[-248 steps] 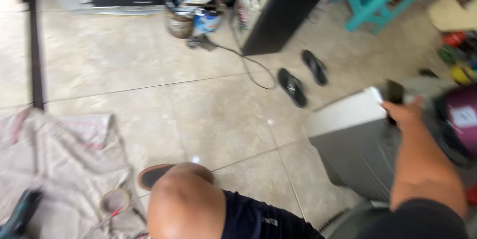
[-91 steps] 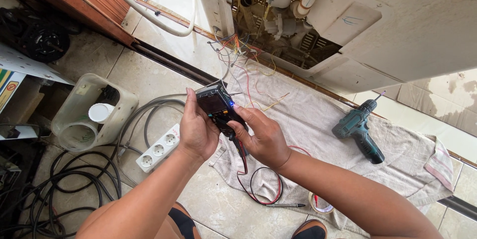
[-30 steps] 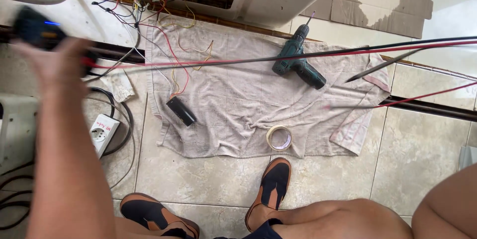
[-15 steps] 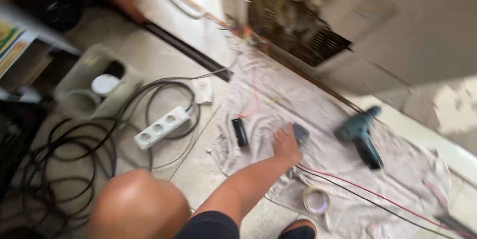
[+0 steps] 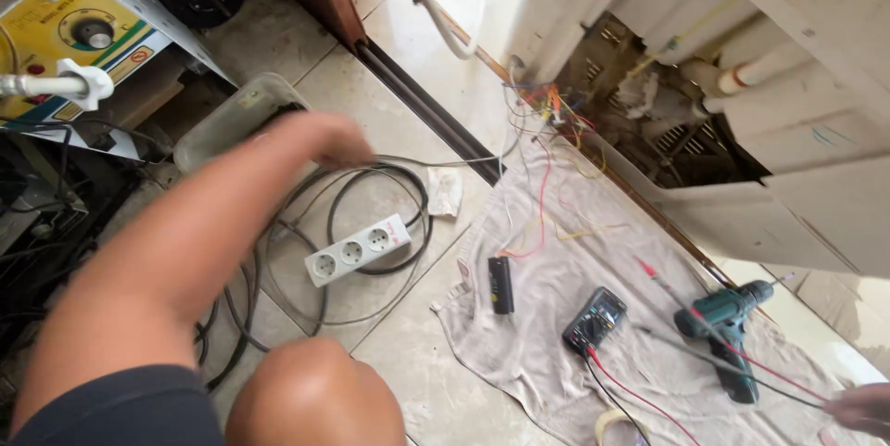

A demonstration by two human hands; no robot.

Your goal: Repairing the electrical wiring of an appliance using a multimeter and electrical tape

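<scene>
Reaching out from the lower left of the head view, the left hand (image 5: 320, 140) hangs blurred above a pale plastic tub (image 5: 227, 117) and a loop of black cable (image 5: 371, 223); whether its fingers are spread or curled I cannot tell, and it does not clearly hold anything. Just below it on the tiled floor lies a white power strip (image 5: 359, 249) inside the cable loop. The right hand (image 5: 862, 409) shows only at the lower right edge, fingers seemingly pinched on thin probe leads (image 5: 723, 353), though its grip is too cropped to call. Those red and black leads run back to a black multimeter (image 5: 595, 319) lying flat on a pale cloth (image 5: 547, 372) spread over the floor. Beside the meter, well apart from both hands, sit a small black remote-like box (image 5: 501, 285) and a green cordless drill (image 5: 728, 330). Loose coloured wires (image 5: 547, 121) spill from the opened white appliance (image 5: 742, 57) above the cloth.
</scene>
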